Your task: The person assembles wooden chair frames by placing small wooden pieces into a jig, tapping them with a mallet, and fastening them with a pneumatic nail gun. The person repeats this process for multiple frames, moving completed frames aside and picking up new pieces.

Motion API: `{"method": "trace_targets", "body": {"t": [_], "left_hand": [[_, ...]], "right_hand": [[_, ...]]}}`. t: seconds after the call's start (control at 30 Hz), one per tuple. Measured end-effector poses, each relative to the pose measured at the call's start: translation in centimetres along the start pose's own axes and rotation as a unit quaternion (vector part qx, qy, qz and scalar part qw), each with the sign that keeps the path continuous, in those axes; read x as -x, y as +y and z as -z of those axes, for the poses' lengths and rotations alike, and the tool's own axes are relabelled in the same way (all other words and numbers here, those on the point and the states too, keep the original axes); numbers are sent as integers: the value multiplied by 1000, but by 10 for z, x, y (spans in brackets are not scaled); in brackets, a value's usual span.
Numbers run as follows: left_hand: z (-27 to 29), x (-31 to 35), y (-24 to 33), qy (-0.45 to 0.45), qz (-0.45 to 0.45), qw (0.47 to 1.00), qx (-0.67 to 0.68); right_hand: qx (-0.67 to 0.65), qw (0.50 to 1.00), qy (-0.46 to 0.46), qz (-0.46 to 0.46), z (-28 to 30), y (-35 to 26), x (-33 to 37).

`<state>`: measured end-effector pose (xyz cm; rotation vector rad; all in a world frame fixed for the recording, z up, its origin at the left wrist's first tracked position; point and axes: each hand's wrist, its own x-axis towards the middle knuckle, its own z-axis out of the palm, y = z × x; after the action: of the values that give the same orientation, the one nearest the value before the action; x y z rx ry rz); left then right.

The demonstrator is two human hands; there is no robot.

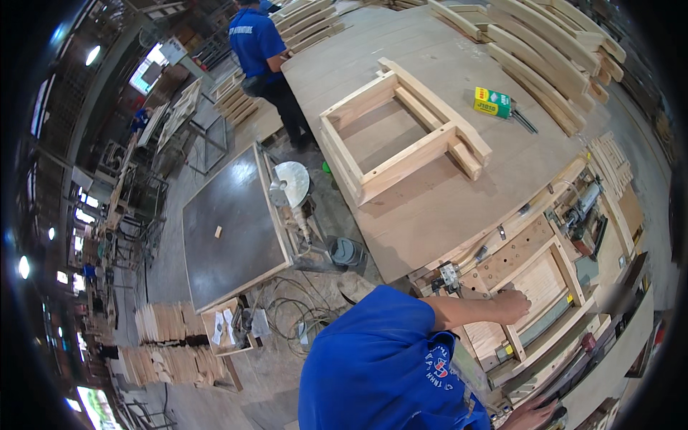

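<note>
My left hand (510, 307) is closed over the near-left corner of a light wooden frame (566, 266), which lies in a jig on the bench. Low in the view, my right hand (529, 416) rests beside the bench's near edge, close to some small metal fittings. Its fingers are partly cut off and not clear. Just beyond my left hand, a metal clamp (449, 276) is fixed to the jig board (512, 252). Another clamp-like metal device (584, 202) sits at the far right of the jig.
An assembled wooden frame (401, 161) stands on the large brown tabletop (423, 236), with a green and yellow can (493, 102) behind it. Curved wooden parts (537, 64) are stacked at the back. Left are a dark-topped table (233, 222), a bucket (347, 252), coiled hoses (304, 315) and a co-worker (254, 50).
</note>
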<state>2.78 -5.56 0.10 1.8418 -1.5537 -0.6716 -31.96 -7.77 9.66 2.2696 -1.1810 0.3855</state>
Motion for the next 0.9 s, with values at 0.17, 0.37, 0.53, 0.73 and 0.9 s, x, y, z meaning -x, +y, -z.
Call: {"method": "trace_targets", "body": {"t": [0.17, 0.37, 0.53, 0.73, 0.9], "left_hand": [[5, -1, 3, -16, 24, 999, -14], [7, 6, 5, -38, 21, 999, -21], [1, -5, 9, -58, 19, 990, -124], [-24, -24, -12, 45, -69, 993, -81], [-11, -23, 7, 19, -34, 996, -81]], "right_hand": [[-35, 986, -123, -104, -26, -6, -43], [-151, 932, -278, -178, -55, -9, -51], [-271, 910, -245, -198, -100, 21, -27], [-232, 928, -110, -269, -84, 18, -47], [-190, 910, -124, -346, -56, 9, -56]]}}
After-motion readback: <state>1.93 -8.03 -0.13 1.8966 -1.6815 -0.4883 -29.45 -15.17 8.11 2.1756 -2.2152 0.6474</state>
